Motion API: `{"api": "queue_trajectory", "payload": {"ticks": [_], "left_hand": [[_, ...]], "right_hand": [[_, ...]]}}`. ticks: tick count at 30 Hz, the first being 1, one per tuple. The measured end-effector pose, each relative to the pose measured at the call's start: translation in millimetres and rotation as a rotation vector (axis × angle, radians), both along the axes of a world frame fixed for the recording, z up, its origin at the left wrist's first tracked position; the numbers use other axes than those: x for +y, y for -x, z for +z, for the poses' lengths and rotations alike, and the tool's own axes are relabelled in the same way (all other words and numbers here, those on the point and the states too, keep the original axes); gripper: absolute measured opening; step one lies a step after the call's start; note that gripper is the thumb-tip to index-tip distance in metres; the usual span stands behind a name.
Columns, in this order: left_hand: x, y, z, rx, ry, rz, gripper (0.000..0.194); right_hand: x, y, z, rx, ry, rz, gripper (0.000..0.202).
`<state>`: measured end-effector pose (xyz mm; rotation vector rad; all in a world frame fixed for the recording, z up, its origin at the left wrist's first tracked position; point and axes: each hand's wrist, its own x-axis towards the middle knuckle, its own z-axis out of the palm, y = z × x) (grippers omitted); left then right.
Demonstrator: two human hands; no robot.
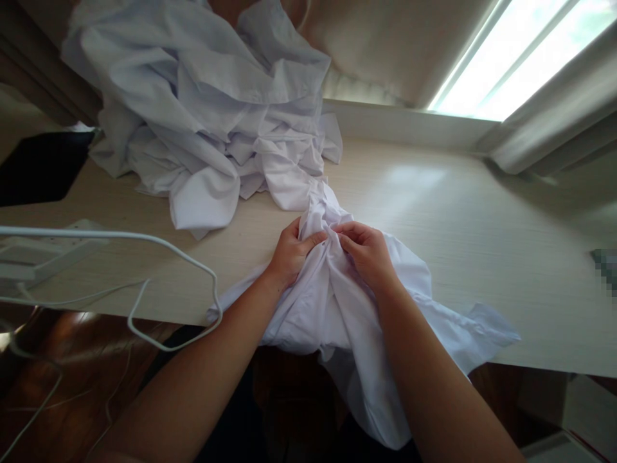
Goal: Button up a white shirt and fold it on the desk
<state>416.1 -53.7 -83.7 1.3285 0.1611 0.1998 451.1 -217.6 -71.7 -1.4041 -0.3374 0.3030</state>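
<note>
A white garment lies gathered across the table's front edge, with part of it hanging down over that edge. My left hand is closed on its bunched cloth, thumb on top. Close beside it on the right, my right hand pinches a fold of the same garment between thumb and fingers. A sleeve-like end of the cloth spreads to the right on the tabletop. Beyond my hands, the gathered top of the garment touches a large heap of white cloth.
The pale wooden table reaches to a curtain and a bright window. At the left are a white power strip, a looping white cable and a black flat object.
</note>
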Motion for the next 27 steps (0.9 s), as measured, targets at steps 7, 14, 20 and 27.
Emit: {"api": "queue_trajectory", "payload": {"ticks": [7, 14, 20, 27], "left_hand": [[0.1, 0.4, -0.8, 0.017, 0.042, -0.014, 0.040], [-0.1, 0.8, -4.3, 0.028, 0.062, -0.026, 0.041], [-0.4, 0.8, -5.1, 0.036, 0.073, -0.020, 0.043], [-0.8, 1.1, -4.9, 0.039, 0.061, -0.014, 0.043]], "right_hand": [[1.4, -1.0, -3.0, -0.015, 0.027, -0.029, 0.020], [2.5, -1.7, -5.7, -0.019, 0.027, -0.036, 0.022], [3.4, -2.0, -6.8, -0.012, 0.021, -0.027, 0.021], [4.2, -1.8, -6.4, -0.012, 0.008, -0.026, 0.019]]}}
